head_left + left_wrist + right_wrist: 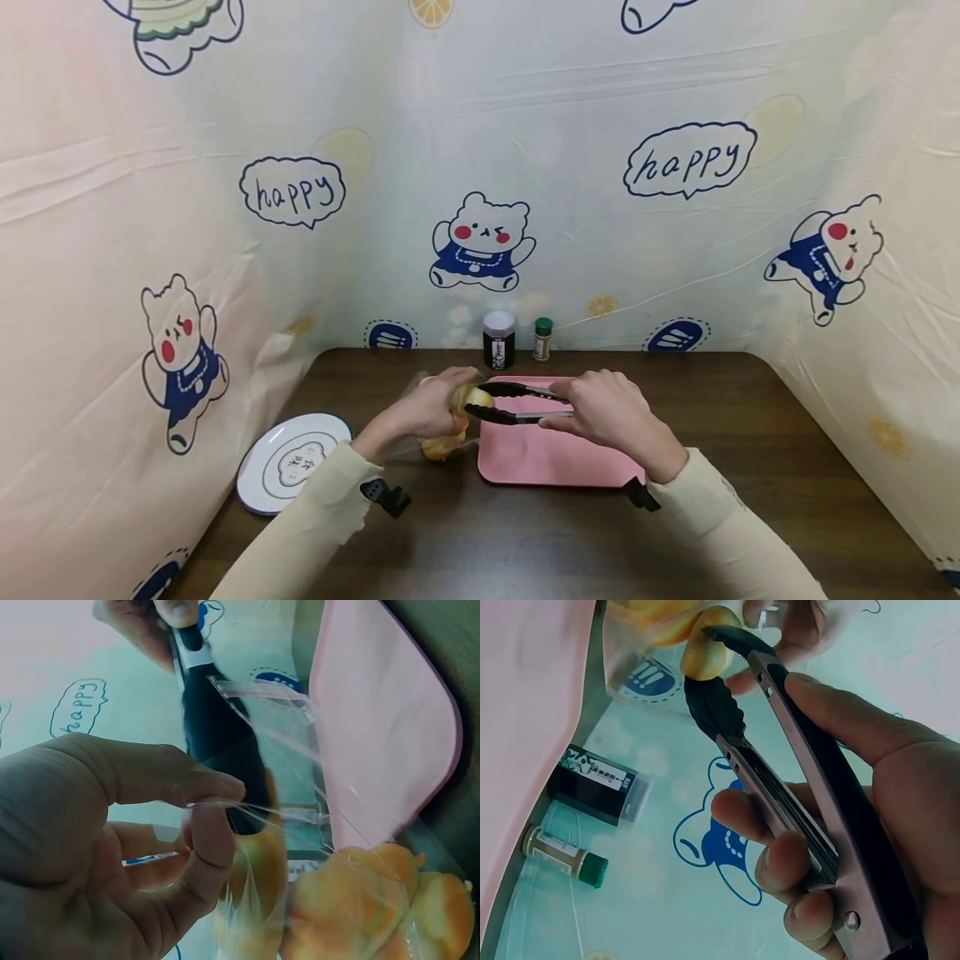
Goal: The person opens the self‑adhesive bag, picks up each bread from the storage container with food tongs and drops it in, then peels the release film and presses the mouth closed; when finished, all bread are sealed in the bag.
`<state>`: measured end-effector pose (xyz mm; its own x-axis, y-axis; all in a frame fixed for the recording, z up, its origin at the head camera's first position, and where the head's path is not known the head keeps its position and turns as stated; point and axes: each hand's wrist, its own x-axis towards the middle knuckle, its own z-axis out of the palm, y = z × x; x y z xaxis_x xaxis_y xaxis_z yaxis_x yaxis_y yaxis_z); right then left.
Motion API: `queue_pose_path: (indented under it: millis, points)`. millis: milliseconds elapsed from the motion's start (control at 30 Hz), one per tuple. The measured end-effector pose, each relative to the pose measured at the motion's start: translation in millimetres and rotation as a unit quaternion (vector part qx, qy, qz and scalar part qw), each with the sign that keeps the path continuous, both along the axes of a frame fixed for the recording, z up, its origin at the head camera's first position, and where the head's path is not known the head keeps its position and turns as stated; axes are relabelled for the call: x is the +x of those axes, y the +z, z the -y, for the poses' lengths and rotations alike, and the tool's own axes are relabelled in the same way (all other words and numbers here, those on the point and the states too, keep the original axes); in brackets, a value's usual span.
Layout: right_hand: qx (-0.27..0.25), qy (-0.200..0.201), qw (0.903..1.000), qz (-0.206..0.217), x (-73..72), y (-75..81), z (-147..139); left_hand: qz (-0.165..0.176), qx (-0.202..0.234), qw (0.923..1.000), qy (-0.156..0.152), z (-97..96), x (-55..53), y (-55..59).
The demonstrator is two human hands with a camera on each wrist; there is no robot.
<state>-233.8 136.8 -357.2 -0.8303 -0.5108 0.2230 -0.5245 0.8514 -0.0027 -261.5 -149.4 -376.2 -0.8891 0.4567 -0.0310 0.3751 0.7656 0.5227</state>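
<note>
My left hand (pixel 429 408) pinches the edge of a clear plastic bag (pixel 281 712) between thumb and forefinger. Several golden bread rolls (pixel 349 896) sit inside the bag, low beneath the hand. The right hand (pixel 609 410) grips metal tongs with black tips (pixel 810 787), the thumb on one arm and the fingers curled round the other. Between the tong tips is one bread roll (pixel 709 649), at the bag's mouth beside my left fingers. A pink tray (pixel 555 458) lies flat on the table, partly under the tongs and right hand.
On the left of the wooden table (pixel 495 542) lies a white plate (pixel 258 467) with a drawn face. A dark jar with a pale lid (pixel 498 342) and a green-capped shaker (pixel 542 340) stand behind the tray. Printed cloth (pixel 570 250) hangs around the table.
</note>
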Motion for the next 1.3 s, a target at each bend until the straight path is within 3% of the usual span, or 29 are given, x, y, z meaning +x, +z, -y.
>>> queue_pose_path:
  millis: [200, 600, 733, 967, 1300]
  points:
    - [-0.003, 0.001, 1.0, 0.008, 0.1, 0.3, 1, -0.006, 0.025, 0.9996, 0.014, 4.9, -3.3, 3.4]
    - [-0.027, 0.035, 0.999, -0.005, -2.1, -0.8, -13, 0.002, 0.02, 0.9991, 0.037, 11.5, -7.6, 3.1]
    - [-0.03, 0.031, 0.999, 0.005, -1.4, 0.8, -23, 0.0, 0.017, 0.999, 0.041, 14.1, -9.1, 2.6]
    - [-0.063, 0.011, 0.9958, 0.066, -2.0, -0.8, -43, -0.003, 0.017, 0.999, 0.041, 16.3, -11.4, 1.6]
    - [-0.085, -0.036, 0.991, 0.097, -7.3, -3.8, -73, 0.018, 0.025, 0.9976, 0.062, 16.6, -10.8, 4.0]
